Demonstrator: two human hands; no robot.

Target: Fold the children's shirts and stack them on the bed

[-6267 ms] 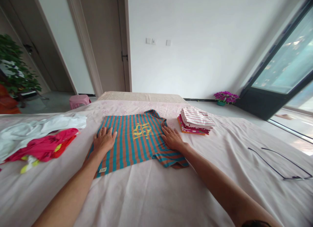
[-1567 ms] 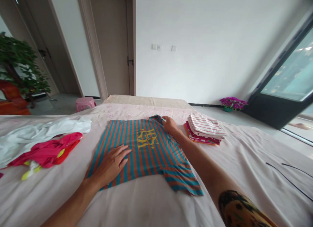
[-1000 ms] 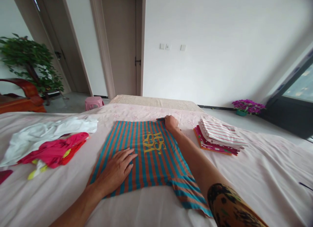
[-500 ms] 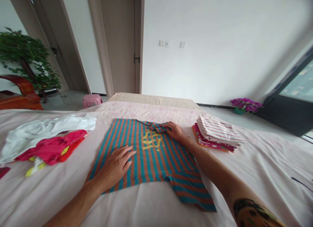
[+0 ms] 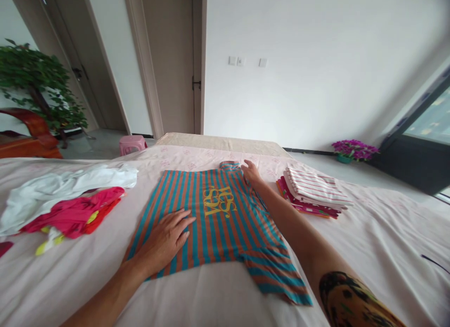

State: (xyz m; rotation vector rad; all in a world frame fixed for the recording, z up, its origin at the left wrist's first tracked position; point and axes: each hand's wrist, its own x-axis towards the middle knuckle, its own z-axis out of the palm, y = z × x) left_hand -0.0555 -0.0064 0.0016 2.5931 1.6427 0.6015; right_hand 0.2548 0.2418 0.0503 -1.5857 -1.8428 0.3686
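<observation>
A T-shirt (image 5: pixel 193 191) with teal and brown stripes and yellow lettering lies spread on the bed. Flat on its left part rests my left hand (image 5: pixel 170 233), fingers stretched out and pressing on the cloth. At the shirt's far right corner is my right hand (image 5: pixel 251 172), fingers apart, beside the far sleeve (image 5: pixel 229 165), which sticks out past the far edge. The near sleeve (image 5: pixel 277 275) points toward me on the right. My right forearm hides part of the neck side.
Folded clothes (image 5: pixel 314 188) are stacked to the right, a white red-striped one on top. On the left lies a loose heap of white and pink clothes (image 5: pixel 73 200). A pink stool (image 5: pixel 132 143) stands beyond the bed (image 5: pixel 379 242), and purple flowers (image 5: pixel 353 149) are on the floor.
My right hand has moved away from me and spread the bunched far sleeve and shoulder outward; the lettering now shows fully. My left hand has stayed in place.
</observation>
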